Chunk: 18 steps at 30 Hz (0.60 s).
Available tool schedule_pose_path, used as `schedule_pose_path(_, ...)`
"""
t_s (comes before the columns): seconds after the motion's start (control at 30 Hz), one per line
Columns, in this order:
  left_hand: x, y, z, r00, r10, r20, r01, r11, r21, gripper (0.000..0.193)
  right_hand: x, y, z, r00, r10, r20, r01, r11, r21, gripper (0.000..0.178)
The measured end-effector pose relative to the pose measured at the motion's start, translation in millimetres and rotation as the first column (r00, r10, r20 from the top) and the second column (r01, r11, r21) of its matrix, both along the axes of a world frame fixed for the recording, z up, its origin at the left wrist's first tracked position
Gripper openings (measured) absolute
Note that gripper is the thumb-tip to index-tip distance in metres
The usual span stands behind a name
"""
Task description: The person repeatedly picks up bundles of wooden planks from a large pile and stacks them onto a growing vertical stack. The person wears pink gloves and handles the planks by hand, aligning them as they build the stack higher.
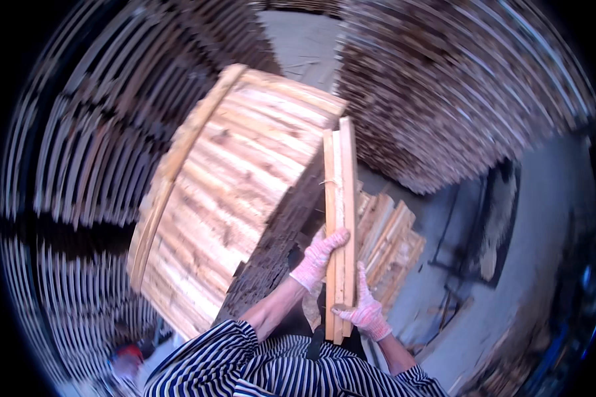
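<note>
Both of my hands, in pink-and-white knit gloves, grip a narrow bundle of long, pale wooden boards (340, 198) held side by side in front of my body. My left hand (320, 259) wraps the bundle's left side near mid-length, thumb across the front. Lower down, my right hand (366, 314) grips the right side, with its thumb over the front face. Just left of the bundle stands a tall stack of boards (245, 172), its top layer pale and lying close together, with strips laid across along two edges. The bundle does not touch that top layer.
High stacks of weathered boards rise on the left (106, 132) and at the far right (437, 86). Short wood pieces (391, 245) lie in a pile right of my hands. A dark metal frame (473, 225) stands on the grey floor (543, 218). Much is motion-blurred.
</note>
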<state>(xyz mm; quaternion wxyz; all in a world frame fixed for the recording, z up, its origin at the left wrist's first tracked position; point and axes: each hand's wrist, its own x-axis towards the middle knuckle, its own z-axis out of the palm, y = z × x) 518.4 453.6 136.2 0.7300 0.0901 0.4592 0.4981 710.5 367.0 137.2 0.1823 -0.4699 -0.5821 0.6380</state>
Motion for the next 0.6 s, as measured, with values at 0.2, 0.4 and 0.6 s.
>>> schedule_pose_path(0.2,-41.7,-46.3,5.6,0.942,0.286,-0.177,-0.231,0.932,0.279,0.093,-101.4,63.3,28.8,0.966,-0.189,-0.175,0.204,0.976,0.07,0.118)
schedule_pose_path(0.4,-160.7,-87.5,94.2,0.782,0.298,-0.547,-0.247,0.955,0.167,0.119,-121.7,106.2,17.5,0.985,0.027,-0.17,-0.035,0.998,-0.043,0.099)
schedule_pose_path(0.6,-272.7,-211.6,96.4,0.289,-0.152,-0.945,-0.175,0.962,-0.208,0.106,-151.2,232.9,56.7,0.74,0.253,0.623,-0.64,0.549,0.538,0.084)
